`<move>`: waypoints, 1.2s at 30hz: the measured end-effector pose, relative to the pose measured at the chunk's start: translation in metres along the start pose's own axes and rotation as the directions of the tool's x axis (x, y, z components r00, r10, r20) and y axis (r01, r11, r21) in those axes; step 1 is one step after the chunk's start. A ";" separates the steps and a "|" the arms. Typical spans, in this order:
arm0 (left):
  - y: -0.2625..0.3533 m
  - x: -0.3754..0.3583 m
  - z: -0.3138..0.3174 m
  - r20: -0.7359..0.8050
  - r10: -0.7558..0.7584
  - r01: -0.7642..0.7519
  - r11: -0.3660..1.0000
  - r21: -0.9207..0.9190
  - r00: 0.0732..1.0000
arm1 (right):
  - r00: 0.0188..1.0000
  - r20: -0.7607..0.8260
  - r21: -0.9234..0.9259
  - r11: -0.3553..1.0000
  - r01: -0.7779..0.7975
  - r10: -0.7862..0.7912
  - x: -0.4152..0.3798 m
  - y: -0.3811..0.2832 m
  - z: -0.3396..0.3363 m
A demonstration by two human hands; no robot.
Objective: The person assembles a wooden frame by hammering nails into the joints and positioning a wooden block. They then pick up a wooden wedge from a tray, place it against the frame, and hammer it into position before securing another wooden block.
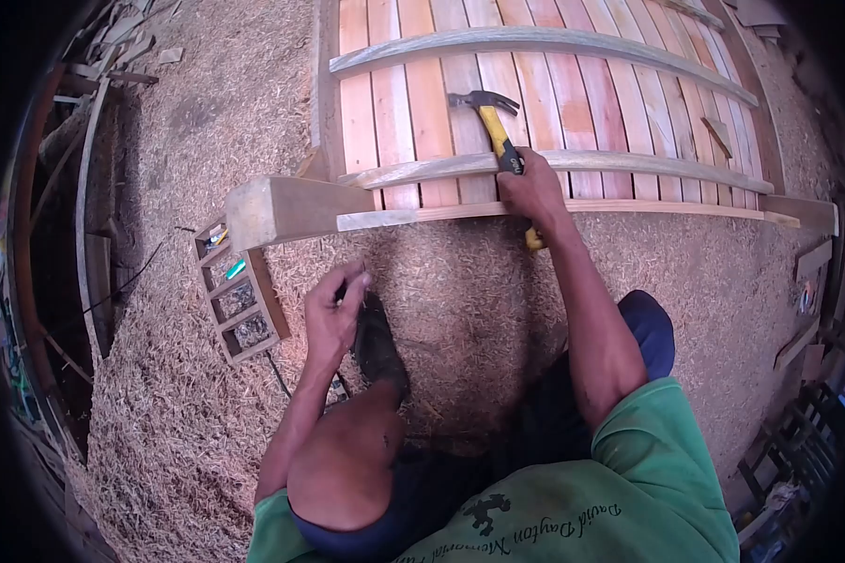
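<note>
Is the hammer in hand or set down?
In hand: the right hand wraps around the hammer's handle. Whether its head touches the slats, I can't tell.

Near the top middle, the right hand is wrapped around the handle of a yellow and black hammer. The hammer's metal head is over a big wooden panel made of many boards. Left of the middle, the left hand has its finger and thumb close together. At the left, a wooden box with 4 parts sits on wood shavings. A green shirt fills the bottom.
</note>
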State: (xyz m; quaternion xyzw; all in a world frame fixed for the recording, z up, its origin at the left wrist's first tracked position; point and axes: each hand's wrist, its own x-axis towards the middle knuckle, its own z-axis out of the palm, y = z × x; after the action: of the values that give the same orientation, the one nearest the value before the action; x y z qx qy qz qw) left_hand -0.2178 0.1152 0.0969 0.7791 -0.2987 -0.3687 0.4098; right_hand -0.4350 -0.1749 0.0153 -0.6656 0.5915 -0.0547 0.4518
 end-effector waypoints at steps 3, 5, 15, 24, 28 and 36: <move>0.002 0.019 0.023 -0.025 0.114 -0.114 0.993 -0.017 0.993 | 0.947 -0.294 0.099 0.982 0.164 -0.128 -0.056 -0.012 -0.001; 0.018 0.028 0.035 -0.030 0.101 -0.102 0.993 -0.051 0.994 | 0.919 -0.378 0.225 0.952 0.208 -0.112 -0.109 -0.029 -0.003; -0.005 0.074 0.079 -0.037 0.107 -0.106 0.993 0.049 0.994 | 0.994 -0.092 0.539 0.837 0.094 -0.053 -0.183 0.011 0.015; -0.030 0.084 0.080 -0.017 0.288 -0.277 0.935 0.222 0.958 | 0.999 -0.020 0.402 0.915 0.041 -0.036 -0.209 0.017 0.064; -0.036 0.090 0.079 -0.006 0.544 -0.489 0.759 0.431 0.839 | 0.991 0.033 0.280 0.953 0.116 -0.130 -0.208 0.015 0.063; -0.041 0.090 0.072 0.038 0.607 -0.539 0.673 0.506 0.794 | 0.795 -0.297 0.218 0.773 0.596 -0.529 -0.206 0.010 0.067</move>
State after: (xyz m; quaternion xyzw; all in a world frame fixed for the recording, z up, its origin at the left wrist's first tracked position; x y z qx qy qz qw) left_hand -0.2204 0.0361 0.0036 0.7456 -0.5837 -0.0796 0.3114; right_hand -0.4624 0.0344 0.0649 -0.7256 0.3941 -0.3503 0.4422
